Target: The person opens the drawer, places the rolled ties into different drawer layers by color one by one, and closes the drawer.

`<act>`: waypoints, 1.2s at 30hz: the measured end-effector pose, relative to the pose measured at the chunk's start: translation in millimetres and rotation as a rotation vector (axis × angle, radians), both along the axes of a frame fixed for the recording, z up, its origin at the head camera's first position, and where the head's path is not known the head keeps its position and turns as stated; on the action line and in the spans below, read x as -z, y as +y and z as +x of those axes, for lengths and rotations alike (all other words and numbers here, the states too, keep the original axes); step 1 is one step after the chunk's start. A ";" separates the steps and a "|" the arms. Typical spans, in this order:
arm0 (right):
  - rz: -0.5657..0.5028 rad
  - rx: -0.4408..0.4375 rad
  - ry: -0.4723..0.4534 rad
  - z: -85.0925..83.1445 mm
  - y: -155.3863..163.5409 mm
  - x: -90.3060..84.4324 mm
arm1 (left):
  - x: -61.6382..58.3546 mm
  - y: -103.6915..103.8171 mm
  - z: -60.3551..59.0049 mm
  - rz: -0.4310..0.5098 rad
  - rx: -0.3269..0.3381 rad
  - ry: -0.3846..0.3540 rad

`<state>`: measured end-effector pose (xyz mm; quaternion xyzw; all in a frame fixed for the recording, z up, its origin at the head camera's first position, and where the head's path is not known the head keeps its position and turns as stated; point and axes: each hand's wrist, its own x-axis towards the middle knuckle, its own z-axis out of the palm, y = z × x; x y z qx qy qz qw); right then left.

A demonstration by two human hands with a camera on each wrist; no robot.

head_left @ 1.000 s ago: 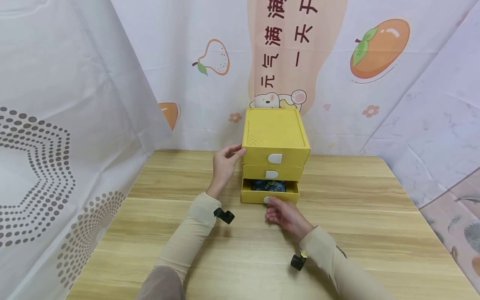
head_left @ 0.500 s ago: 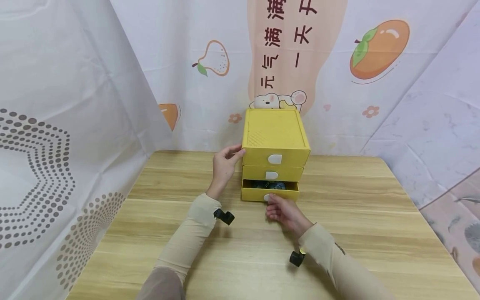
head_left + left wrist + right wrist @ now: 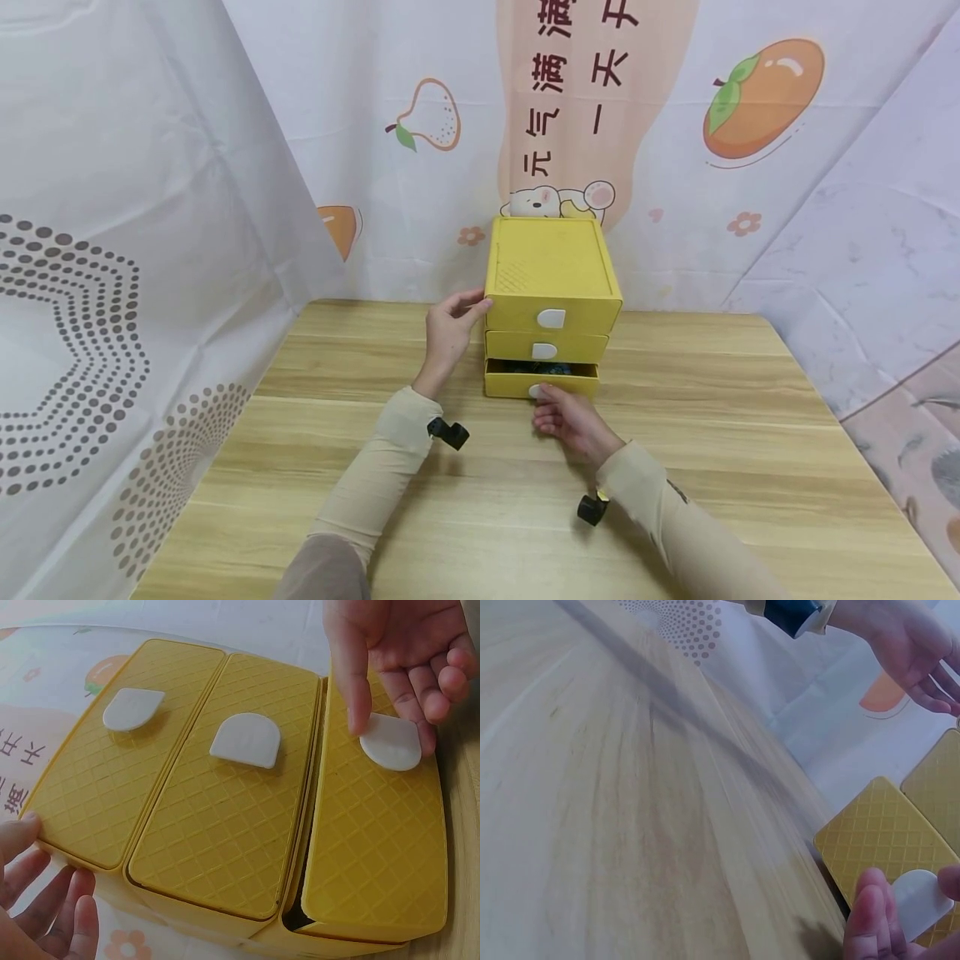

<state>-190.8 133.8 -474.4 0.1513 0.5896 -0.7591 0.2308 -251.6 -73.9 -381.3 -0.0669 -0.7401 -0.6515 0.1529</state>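
Note:
A yellow drawer cabinet (image 3: pixel 553 258) with three drawers stands on the table, each drawer front bearing a white tab handle. The bottom drawer (image 3: pixel 510 385) sticks out a little, with something dark and patterned partly visible inside. My right hand (image 3: pixel 576 425) pinches that drawer's white handle (image 3: pixel 394 742), thumb on one side and index finger on the other. My left hand (image 3: pixel 450 333) rests against the cabinet's upper left side, its thumb at the front corner and its other fingers loosely bent along the side. The middle drawer (image 3: pixel 217 802) and top drawer (image 3: pixel 112 787) sit pushed in.
The cabinet stands near the back edge of the wooden table (image 3: pixel 712 400). A white curtain (image 3: pixel 420 192) printed with fruit and writing hangs right behind it. A dotted cloth (image 3: pixel 150 167) hangs along the left. Small black cameras (image 3: pixel 448 433) are strapped to both wrists.
The bottom drawer has slid inward, so less of its contents shows. My right hand has moved slightly forward with the handle, while my left hand has stayed at the cabinet's side.

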 end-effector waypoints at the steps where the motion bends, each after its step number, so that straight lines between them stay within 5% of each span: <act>1: 0.002 0.003 0.001 -0.7 -0.3 0.3 | -0.2 0.1 0.1 0.000 0.001 0.000; 36: -0.015 -0.010 0.024 -23.9 1.2 -0.9 | 0.2 0.4 0.2 -0.009 0.002 0.022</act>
